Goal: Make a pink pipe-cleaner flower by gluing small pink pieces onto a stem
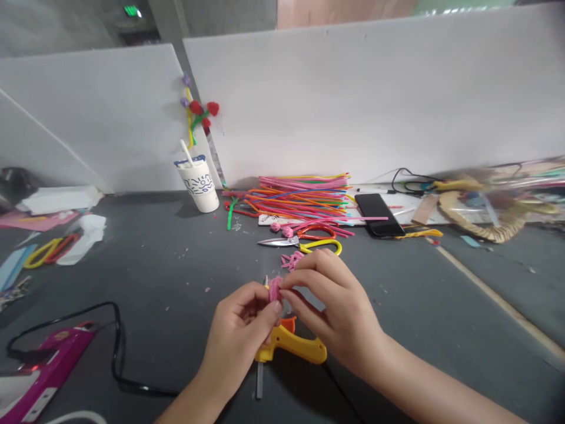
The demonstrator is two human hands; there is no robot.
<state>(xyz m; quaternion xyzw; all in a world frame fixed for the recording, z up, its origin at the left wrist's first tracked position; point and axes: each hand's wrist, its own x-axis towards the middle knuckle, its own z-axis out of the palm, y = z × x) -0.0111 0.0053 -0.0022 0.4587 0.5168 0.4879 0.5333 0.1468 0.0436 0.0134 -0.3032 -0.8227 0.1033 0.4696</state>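
Observation:
Between my two hands is a small pink wound piece of pipe cleaner [275, 288]. My left hand [241, 330] pinches it from the left with thumb and fingers. From the right, my right hand [339, 300] closes thumb and forefinger on its edge. Below the hands a yellow hot glue gun [300, 346] lies on the desk, its nozzle partly hidden behind the left fingers; a glue stick [259, 381] pokes out of its back. Just beyond the right hand is a little pile of short pink pieces [291, 259], with scissors [300, 240] behind it.
Colourful pipe cleaners [300, 197] are heaped at the back, beside a black phone [378, 215]. A patterned cup [200, 187] with a straw stands back left. At the left are a magenta power strip [62, 365], a black cable [118, 341] and more scissors [50, 251].

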